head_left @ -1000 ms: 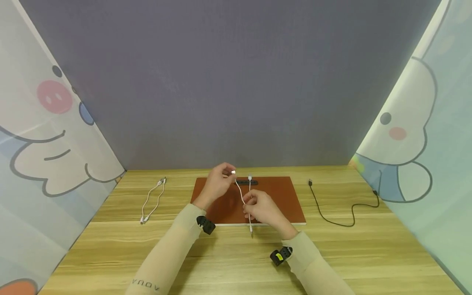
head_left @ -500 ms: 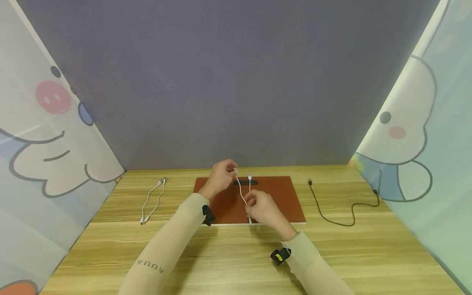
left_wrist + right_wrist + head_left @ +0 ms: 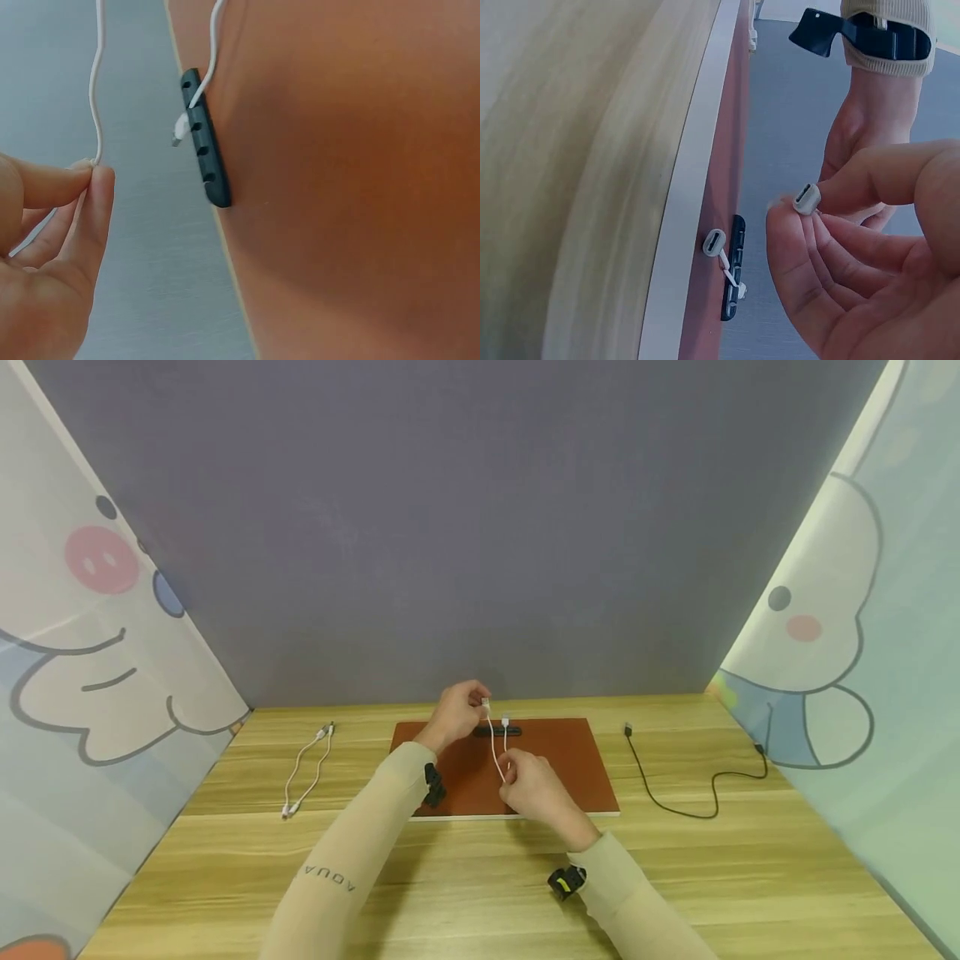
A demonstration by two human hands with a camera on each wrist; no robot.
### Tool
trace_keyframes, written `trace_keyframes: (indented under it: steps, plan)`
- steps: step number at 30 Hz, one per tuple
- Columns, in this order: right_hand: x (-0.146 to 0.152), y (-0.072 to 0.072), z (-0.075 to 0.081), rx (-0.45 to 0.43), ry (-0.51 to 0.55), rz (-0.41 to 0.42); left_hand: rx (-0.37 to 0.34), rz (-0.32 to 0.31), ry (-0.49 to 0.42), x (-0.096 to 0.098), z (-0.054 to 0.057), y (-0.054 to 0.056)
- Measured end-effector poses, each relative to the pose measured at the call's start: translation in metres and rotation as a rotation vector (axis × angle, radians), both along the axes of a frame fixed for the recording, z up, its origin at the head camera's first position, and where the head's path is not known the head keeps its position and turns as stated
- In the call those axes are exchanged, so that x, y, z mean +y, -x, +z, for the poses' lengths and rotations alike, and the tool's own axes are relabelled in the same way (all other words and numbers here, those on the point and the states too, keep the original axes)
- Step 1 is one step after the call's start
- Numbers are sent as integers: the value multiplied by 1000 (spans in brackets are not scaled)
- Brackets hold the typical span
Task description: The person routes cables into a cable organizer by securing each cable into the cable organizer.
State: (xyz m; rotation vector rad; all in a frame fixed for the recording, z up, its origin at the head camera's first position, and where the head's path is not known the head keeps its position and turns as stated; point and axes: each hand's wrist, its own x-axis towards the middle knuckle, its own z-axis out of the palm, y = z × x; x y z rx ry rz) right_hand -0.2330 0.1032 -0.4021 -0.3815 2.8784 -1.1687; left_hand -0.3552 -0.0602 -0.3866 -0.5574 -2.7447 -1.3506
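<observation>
My left hand (image 3: 459, 713) pinches a white USB cable (image 3: 492, 739) just below its USB-A plug (image 3: 485, 702), raised over the far edge of a red-brown board (image 3: 555, 768). With my right hand (image 3: 537, 788) I pinch the same cable's USB-C end (image 3: 807, 199), nearer to me. The cable runs between both hands, above the board. A second white cable (image 3: 214, 45) sits in a slot of the black cable holder (image 3: 206, 142) at the board's far edge. Its plug (image 3: 180, 129) pokes out beyond the holder, and its USB-C end (image 3: 714, 242) shows in the right wrist view.
Two white-plugged ends mark a looped white cable (image 3: 291, 777) lying on the wooden table (image 3: 225, 877) at left. A black USB cable (image 3: 686, 812) lies curved at right. Behind the table stands a grey panel (image 3: 480, 527), with printed cartoon sheets at both sides.
My left hand has moved right and slightly away, carrying the USB-A plug toward the holder. The plug end that showed below my right hand is now out of sight in the head view.
</observation>
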Motion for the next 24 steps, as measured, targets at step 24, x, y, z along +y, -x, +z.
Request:
trace_keyframes:
  steps: [24]
  plan:
    - [-17,-9,-9,40,-226,12,7,1,166,23,-34,16]
